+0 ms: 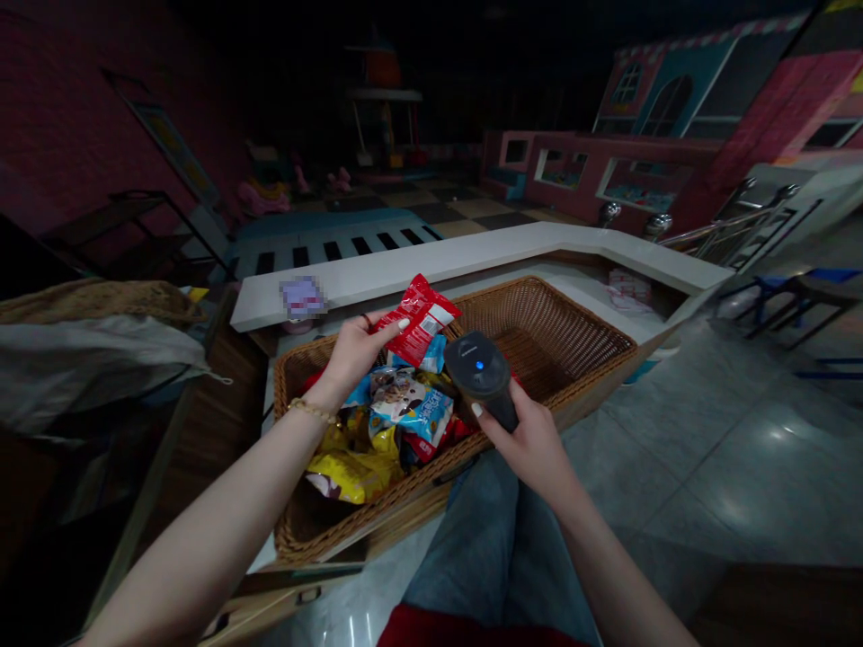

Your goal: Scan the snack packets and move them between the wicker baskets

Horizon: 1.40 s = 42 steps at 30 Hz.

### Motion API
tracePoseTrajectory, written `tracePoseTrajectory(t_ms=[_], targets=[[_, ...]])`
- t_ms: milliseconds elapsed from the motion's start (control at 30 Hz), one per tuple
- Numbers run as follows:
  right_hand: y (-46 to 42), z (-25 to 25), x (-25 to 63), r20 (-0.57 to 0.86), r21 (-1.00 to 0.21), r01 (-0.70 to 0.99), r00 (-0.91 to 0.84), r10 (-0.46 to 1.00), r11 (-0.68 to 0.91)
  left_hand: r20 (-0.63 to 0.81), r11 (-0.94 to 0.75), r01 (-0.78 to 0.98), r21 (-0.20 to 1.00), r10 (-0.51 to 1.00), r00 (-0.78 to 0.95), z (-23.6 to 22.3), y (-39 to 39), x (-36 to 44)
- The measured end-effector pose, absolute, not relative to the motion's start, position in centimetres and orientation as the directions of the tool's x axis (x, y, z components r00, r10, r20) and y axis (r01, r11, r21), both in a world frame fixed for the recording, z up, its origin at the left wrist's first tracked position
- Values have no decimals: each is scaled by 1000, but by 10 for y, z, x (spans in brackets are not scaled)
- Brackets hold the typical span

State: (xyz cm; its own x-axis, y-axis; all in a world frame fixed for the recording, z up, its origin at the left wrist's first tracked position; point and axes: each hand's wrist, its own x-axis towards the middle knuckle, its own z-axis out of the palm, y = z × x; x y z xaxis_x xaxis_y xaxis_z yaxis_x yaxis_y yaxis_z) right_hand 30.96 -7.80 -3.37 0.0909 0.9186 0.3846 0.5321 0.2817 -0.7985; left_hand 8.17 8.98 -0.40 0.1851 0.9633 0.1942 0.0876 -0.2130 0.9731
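Pinched in my left hand (364, 350) is a red snack bag (419, 322), held above a long wicker basket (445, 472) with its barcode label facing me. My right hand (532, 440) grips the handle of a black handheld barcode scanner (480, 367), on which a blue light glows. The scanner's head is just right of the red bag, not touching it as far as I can see. Below, in the basket's left half, lie a blue and white snack bag (411, 403), a yellow snack bag (357, 472) and several other packets, partly hidden by my hands.
The basket sits on a counter with a raised white ledge (404, 261) behind it. A woven basket with a pale cloth (101, 359) stands at the left. To the right are a tiled floor (707, 449) and a dark stool (815, 292).
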Motion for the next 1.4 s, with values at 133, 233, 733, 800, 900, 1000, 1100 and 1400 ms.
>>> tracePoseTrajectory(t_ms=[133,233,733,800,900,1000,1100,1400], targets=[[-77,-31,310,414,-743,586,25,910,323,176,-184,29,983,970,169,-1,86,86],[-76,-32,311,410,-735,597,12,912,323,153,-162,30,986,970,191,-3,86,87],[-77,-35,311,411,-745,581,15,911,327,148,-153,14,988,973,180,-1,85,90],[-77,-36,311,417,-760,564,44,908,322,143,-143,-14,990,973,182,1,86,94],[-78,-37,311,421,-778,539,67,905,322,127,-104,-96,990,950,285,7,87,103],[-77,-37,312,413,-783,537,68,908,315,181,-133,-136,982,876,448,14,86,109],[-77,-36,311,408,-781,547,80,909,302,291,-380,66,923,798,527,12,88,102],[-78,-34,311,359,-813,520,93,929,262,153,-679,717,155,734,662,-24,110,74]])
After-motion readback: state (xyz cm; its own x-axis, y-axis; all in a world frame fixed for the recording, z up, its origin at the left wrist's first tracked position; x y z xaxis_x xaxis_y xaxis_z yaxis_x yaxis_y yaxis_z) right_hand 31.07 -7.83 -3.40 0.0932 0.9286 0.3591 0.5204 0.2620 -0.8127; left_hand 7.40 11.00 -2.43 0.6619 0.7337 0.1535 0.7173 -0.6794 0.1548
